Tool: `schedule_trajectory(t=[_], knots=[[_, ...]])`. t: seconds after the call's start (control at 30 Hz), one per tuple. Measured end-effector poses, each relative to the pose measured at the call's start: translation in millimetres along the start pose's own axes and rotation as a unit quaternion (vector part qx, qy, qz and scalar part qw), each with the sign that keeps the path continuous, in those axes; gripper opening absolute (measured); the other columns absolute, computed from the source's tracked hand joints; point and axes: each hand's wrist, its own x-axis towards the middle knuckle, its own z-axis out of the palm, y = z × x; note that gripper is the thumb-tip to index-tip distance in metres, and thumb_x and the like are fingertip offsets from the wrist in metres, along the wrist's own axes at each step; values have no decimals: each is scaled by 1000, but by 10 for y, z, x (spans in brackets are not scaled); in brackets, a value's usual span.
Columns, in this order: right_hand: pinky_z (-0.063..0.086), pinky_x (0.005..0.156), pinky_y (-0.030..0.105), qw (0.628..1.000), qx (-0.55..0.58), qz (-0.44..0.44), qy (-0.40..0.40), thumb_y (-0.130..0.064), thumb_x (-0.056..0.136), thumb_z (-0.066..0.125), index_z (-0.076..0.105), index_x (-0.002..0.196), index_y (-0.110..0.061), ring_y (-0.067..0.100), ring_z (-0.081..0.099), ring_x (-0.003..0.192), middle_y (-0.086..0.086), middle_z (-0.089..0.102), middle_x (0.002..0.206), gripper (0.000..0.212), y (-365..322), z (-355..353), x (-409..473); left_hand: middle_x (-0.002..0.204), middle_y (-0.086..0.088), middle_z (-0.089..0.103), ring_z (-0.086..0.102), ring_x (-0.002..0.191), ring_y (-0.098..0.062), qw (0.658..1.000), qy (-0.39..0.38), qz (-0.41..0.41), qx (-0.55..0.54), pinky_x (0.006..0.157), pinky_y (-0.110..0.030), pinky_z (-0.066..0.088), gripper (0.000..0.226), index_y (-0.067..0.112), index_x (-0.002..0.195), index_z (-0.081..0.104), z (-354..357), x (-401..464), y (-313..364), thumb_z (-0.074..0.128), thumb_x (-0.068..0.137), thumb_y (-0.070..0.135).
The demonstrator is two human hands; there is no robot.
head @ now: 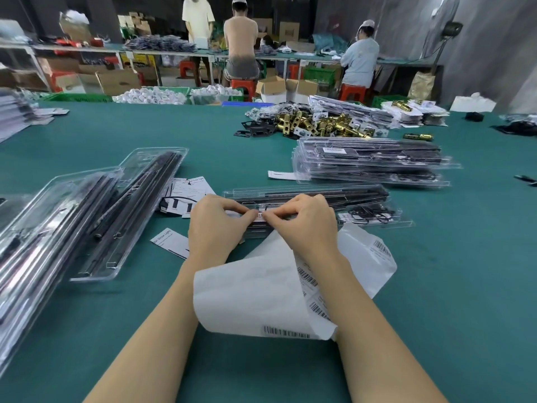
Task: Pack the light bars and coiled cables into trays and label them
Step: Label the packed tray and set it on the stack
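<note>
A clear plastic tray [363, 196] with black light bars and a coiled cable lies crosswise on the green table in front of me. My left hand [215, 225] and my right hand [305, 219] meet over its near edge, and both pinch a small barcode label [260, 216] against the tray. A curled white label sheet [261, 295] with several barcode stickers lies under my right forearm.
Open trays with light bars [139, 205] lie at the left. A stack of closed trays [372, 164] sits at the right, brass lock parts [316, 123] behind it. Printed cards [189, 187] and a loose cable [171, 202] lie near my left hand. People work at a far bench.
</note>
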Motion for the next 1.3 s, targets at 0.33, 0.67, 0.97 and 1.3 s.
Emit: schedule_trajectory(t=[0.33,0.67,0.97,1.3], knots=[[29,80,36,999,-18,22,30,-71,77,62,78,88,-47,12,51,95,-19,68,90,31,10,-3,-14,118,-17,61,52,115,-36,979,-59,-86,174,85,-41,43,47,6,122,55,-68,130,28,46,98,45],[42,94,40,991,78,50,92,-32,88,61,75,83,-31,9,62,80,-17,70,76,14,-102,-95,-50,77,0,51,30,49,-9,890,-145,-306,-304,41,-19,23,29,12,97,55,-361,407,23,66,92,38],[49,61,23,920,294,-20,258,-12,89,59,68,82,-15,12,62,65,-4,67,73,13,-147,-128,-44,111,-20,67,74,87,-38,775,-266,-253,-514,62,-36,62,57,24,119,44,-265,193,221,78,75,11],[46,42,22,916,358,158,-93,-46,95,61,70,54,-15,20,60,41,11,64,50,53,10,-263,-88,100,-6,77,74,82,-22,717,-140,-241,-639,71,-31,61,14,12,107,62,-350,232,-80,65,94,19]])
